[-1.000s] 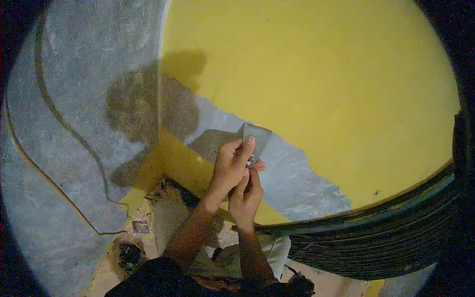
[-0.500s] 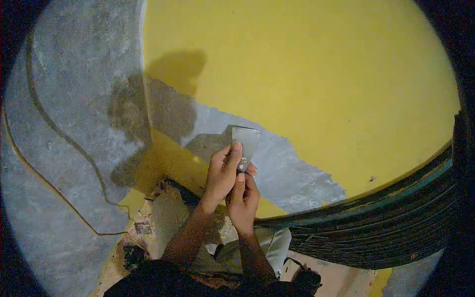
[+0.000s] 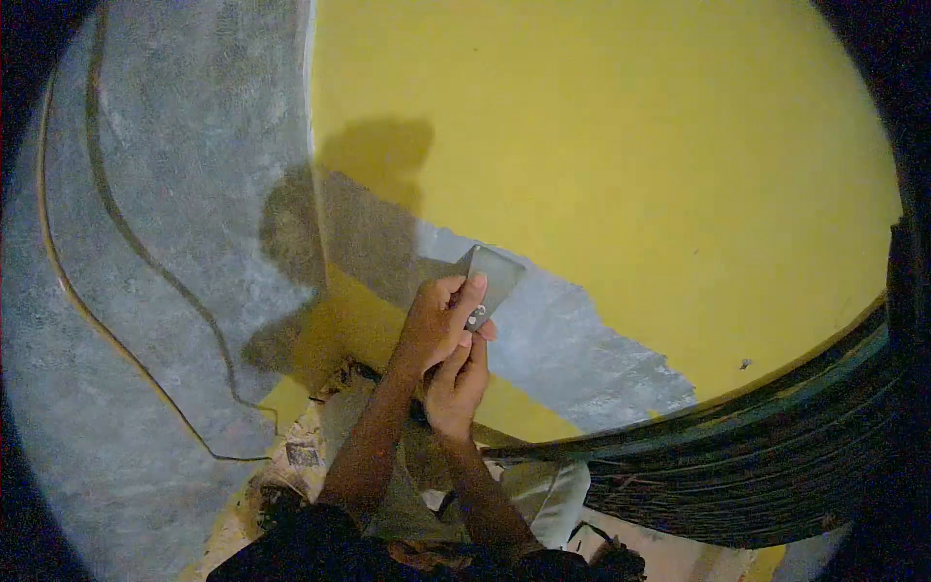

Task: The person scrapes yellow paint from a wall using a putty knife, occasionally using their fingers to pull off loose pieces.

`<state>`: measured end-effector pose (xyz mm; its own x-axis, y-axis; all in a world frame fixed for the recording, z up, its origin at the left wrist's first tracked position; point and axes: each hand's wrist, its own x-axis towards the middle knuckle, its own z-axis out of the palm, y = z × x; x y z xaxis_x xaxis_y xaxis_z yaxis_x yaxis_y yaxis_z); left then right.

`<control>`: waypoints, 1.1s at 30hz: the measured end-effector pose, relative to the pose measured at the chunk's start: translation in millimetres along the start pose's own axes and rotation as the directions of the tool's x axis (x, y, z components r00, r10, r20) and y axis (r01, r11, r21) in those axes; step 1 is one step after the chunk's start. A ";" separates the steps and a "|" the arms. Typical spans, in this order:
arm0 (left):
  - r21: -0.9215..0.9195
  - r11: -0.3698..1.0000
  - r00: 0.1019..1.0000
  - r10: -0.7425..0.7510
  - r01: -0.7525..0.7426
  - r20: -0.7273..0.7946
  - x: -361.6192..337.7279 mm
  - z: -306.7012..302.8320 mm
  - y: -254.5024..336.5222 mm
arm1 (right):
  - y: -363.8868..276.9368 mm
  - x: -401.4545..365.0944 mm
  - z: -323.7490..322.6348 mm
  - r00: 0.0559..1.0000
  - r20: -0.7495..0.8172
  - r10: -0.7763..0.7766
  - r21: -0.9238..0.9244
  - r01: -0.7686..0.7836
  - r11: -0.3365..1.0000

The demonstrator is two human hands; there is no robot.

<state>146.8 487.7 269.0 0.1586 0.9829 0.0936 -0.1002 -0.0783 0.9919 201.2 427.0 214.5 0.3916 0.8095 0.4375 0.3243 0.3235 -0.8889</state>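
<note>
My left hand (image 3: 433, 323) is closed around a putty knife (image 3: 497, 276), its thumb lying on the flat of the flared grey metal blade. White markings show low on that blade. Just below, my right hand (image 3: 458, 390) is closed at the lower end of the same tool, whose handle is hidden by the fingers. The blade tilts up and to the right, in front of a bare grey patch (image 3: 553, 335) with a ragged edge. Around this patch spreads a yellow surface (image 3: 601, 145).
A thin brown cable (image 3: 107, 339) loops across the grey surface (image 3: 184, 126) at the left, its shadow beside it. Along the lower right curves a thick bundle of dark strands (image 3: 727, 485). My legs in pale trousers (image 3: 558, 495) are below my hands.
The putty knife's blade has turned, its tip leaning more to the right. My right hand has shifted slightly left and down. The whole view has shifted a little.
</note>
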 end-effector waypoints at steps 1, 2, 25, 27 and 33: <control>0.018 1.000 1.000 -0.001 0.001 0.013 1.3 -2.1 1.3 | -3.0 -0.6 1.4 0.999 0.008 0.037 -0.006 -0.037 0.999; 0.033 0.999 0.999 -0.006 0.005 0.031 2.1 -2.9 2.2 | -6.7 -1.0 1.8 0.997 0.013 0.076 -0.018 -0.076 0.997; 0.002 0.999 0.999 -0.033 0.033 -0.025 -23.0 25.6 -3.6 | 23.2 -26.5 -23.5 0.982 -0.051 0.183 0.190 -0.170 0.967; 0.167 0.986 0.998 0.033 -0.024 -0.049 -23.6 22.2 0.4 | 5.8 -24.5 -29.5 0.971 0.043 0.237 0.159 -0.241 0.958; -0.094 0.993 0.995 -0.072 0.078 0.065 -22.3 22.1 -1.1 | 4.3 -12.3 -36.1 0.997 -0.030 0.074 0.112 -0.071 0.991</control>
<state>165.0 462.2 267.8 0.2293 0.9730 0.0269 -0.1789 0.0150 0.9838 228.8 400.7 210.1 0.4400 0.8165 0.3739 0.1972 0.3183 -0.9272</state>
